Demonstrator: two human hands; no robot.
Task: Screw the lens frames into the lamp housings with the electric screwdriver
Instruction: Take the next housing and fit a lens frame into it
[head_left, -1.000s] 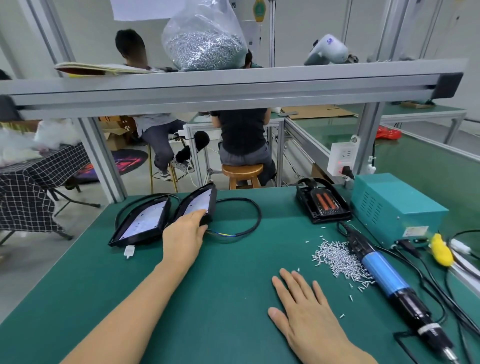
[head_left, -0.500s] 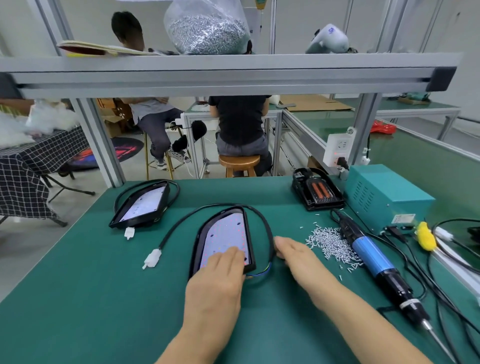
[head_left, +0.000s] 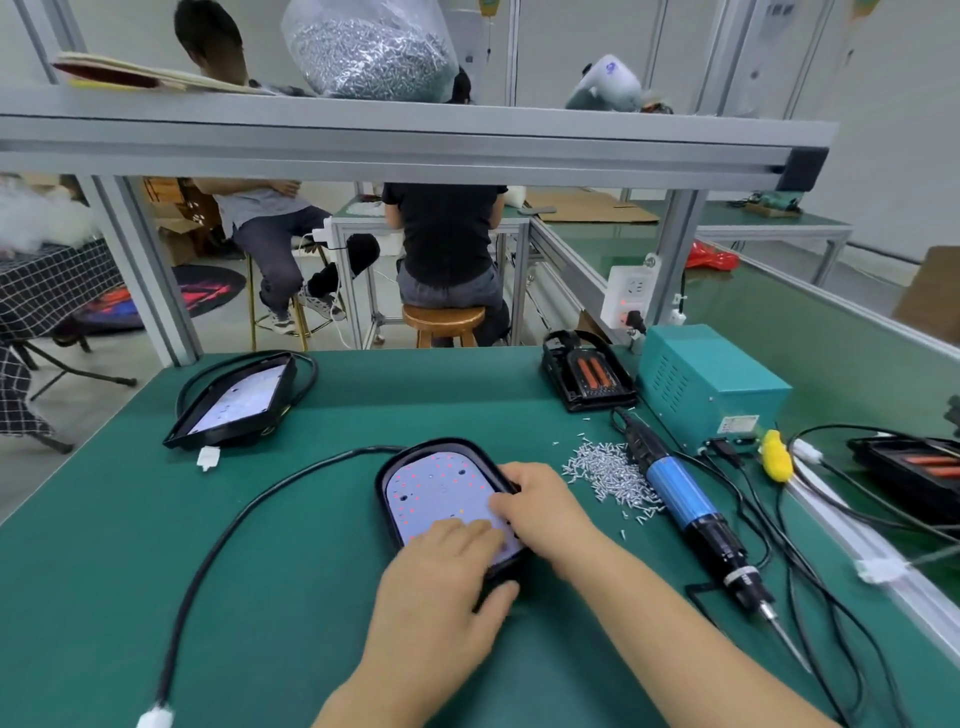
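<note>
a: where's the lamp housing (head_left: 441, 488) right now?
b: flat on the green table (head_left: 291, 597), near the middle, white led board facing up, its black cable (head_left: 223, 535) looping off to the left

a: and the hands?
b: the left hand (head_left: 441, 582) lies over the near end, fingers on the board and thumb hooked round the near edge, so it's gripping the housing. the right hand (head_left: 540, 504) has curled fingers clasping the right rim

a: the electric screwdriver (head_left: 685, 499)?
b: lying on the table to the right, touched by neither hand, tip toward the person, just beside a pile of loose screws (head_left: 608, 473)

a: any other housing?
b: a second lamp housing (head_left: 234, 402) sits at the far left of the table, well apart
</note>
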